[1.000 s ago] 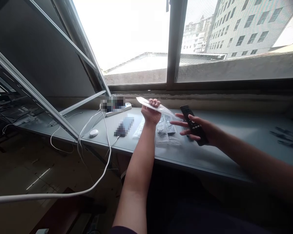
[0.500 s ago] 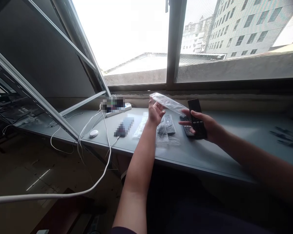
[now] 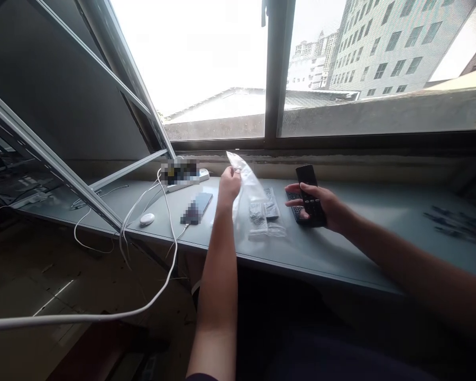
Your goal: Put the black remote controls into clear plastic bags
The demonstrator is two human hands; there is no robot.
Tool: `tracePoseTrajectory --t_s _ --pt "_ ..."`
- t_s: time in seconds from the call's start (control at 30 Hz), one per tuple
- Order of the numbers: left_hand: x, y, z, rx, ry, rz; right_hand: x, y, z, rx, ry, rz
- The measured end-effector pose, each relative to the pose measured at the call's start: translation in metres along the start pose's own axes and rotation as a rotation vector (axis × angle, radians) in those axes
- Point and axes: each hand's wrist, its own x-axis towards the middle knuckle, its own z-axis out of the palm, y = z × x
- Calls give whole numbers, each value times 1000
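My left hand (image 3: 228, 186) is raised over the grey ledge (image 3: 341, 248) and pinches a clear plastic bag (image 3: 246, 182) by its upper edge, so the bag hangs down loosely. My right hand (image 3: 321, 206) is closed round a black remote control (image 3: 310, 197), held upright just above the ledge. Below the hanging bag lie more clear bags with dark remotes in them (image 3: 265, 214). Another dark remote (image 3: 294, 203) lies flat on the ledge, partly behind my right hand.
A phone (image 3: 196, 207) on a cable lies left of the bags, with a white round object (image 3: 147, 218) further left. A white power strip (image 3: 184, 179) sits by the window. White cables (image 3: 143, 264) hang off the ledge. Dark small parts (image 3: 456, 222) lie at far right.
My left hand moved left and lowered the bag from level to hanging down. My right hand with the remote drew slightly away from the bag and lower.
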Motion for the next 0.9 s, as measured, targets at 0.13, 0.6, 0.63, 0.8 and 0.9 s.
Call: tracePoseTrajectory --t_s 0.13,0.6,0.63,0.8,0.9 --pt "7 13 -42 550 -132 -6 1 2 -2 -16 -5 36" --pt "11 24 -25 1070 -72 137 3 8 0 19 -45 32" --pt "8 24 -11 921 -112 182 3 8 0 26 -58 42" --pt "-11 10 64 461 -675 -3 3 5 4 141 -135 133" --pt "-17 -10 95 353 -896 14 4 2 4 207 -123 154"
